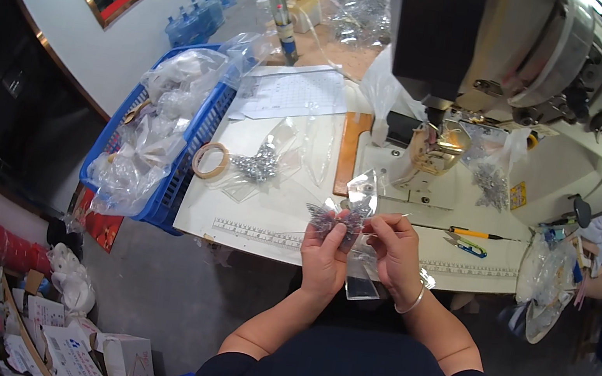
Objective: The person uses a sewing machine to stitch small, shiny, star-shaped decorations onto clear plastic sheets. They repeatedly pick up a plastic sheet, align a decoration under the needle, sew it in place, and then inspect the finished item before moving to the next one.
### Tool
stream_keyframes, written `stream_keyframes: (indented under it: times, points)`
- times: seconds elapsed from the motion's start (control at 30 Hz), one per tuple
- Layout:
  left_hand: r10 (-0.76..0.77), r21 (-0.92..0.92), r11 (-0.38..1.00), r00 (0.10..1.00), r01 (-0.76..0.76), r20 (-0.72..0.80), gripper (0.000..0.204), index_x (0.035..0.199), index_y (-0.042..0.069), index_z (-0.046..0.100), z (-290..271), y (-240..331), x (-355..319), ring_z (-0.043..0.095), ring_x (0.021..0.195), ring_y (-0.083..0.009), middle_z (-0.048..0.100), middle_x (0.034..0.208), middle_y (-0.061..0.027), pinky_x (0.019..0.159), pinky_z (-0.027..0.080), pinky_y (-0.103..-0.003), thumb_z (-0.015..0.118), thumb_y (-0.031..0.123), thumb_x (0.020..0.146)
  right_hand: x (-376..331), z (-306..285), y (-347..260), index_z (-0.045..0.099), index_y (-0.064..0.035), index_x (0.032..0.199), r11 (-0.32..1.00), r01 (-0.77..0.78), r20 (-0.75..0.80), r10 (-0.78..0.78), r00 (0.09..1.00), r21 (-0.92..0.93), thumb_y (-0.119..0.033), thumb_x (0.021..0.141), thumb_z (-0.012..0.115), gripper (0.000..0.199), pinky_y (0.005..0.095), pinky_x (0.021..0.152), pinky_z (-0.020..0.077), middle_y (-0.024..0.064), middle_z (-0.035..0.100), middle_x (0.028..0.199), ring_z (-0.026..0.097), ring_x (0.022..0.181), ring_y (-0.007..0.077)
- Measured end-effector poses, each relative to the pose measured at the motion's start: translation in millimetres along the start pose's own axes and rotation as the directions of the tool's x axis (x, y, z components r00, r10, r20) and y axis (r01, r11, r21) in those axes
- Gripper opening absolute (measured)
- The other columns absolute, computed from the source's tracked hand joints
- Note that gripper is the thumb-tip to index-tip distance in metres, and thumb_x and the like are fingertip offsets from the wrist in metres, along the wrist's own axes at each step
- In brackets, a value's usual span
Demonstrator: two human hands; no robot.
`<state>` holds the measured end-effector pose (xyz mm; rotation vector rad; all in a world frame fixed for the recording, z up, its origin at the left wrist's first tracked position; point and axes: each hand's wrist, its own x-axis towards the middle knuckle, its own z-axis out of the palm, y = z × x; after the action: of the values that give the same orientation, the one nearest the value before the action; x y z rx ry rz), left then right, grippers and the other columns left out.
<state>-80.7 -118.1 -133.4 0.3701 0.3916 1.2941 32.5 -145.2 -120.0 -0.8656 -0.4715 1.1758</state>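
The left hand (324, 261) grips a dark, patterned sheer piece (319, 219) between thumb and fingers, above the near edge of the white table (266, 210) and toward 7 o'clock from the sewing machine (423, 154). The right hand (394, 256) is positioned at the piece's 3 o'clock side with its thumb and fingertips drawn together; whether they grip the piece cannot be told. Relative to the hands, the yellow-barrelled tool (473, 233) and thread snips (465, 246) lie at 3 o'clock, the bagged silvery pieces (261, 163) at 10 o'clock, and the tape roll (221, 167) just beyond.
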Motion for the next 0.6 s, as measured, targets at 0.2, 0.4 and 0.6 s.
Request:
stream_keyframes:
  times: [0.2,0.4,0.6]
  points:
    - [0.015,0.028,0.999,1.0,-0.014,-0.027,0.023,0.106,0.006,0.049,-1,-1,1,0.056,0.103,-0.0209,0.056,0.112,-0.0128,0.086,0.051,-0.034,0.051,-0.006,0.086,2,-6,2,0.058,-0.0054,0.093,1.0,-0.027,0.016,0.027,1.0,-0.003,-0.007,0.083,0.063,0.011,0.0201,0.065,0.0446,0.0046,0.064,0.089,0.06,0.08,0.0096]
    - [0.587,0.594,0.284,0.626,-0.753,0.513,0.025,0.105,0.002,0.052,-2,20,21,0.057,0.104,-0.0275,0.059,0.107,-0.0182,0.09,0.047,-0.035,0.056,-0.007,0.083,-7,-5,7,0.037,-0.002,0.129,0.83,0.268,-0.002,-0.308,0.951,-0.49,-0.015,0.077,0.071,0.063,0.0317,0.088,0.042,0.0095,0.045,0.119,0.046,0.11,0.0172]
    - [0.335,0.382,-0.399,0.255,-0.833,0.907,0.02,0.091,0.012,0.065,10,36,19,0.045,0.118,-0.0377,0.062,0.108,-0.0064,0.105,0.023,-0.05,0.062,0.001,0.075,-24,5,-27,0.025,0.0001,0.138,0.976,-0.198,0.621,0.098,0.777,0.094,-0.029,0.078,0.068,0.079,0.0363,0.101,0.0347,0.0095,0.033,0.137,0.035,0.126,0.02]
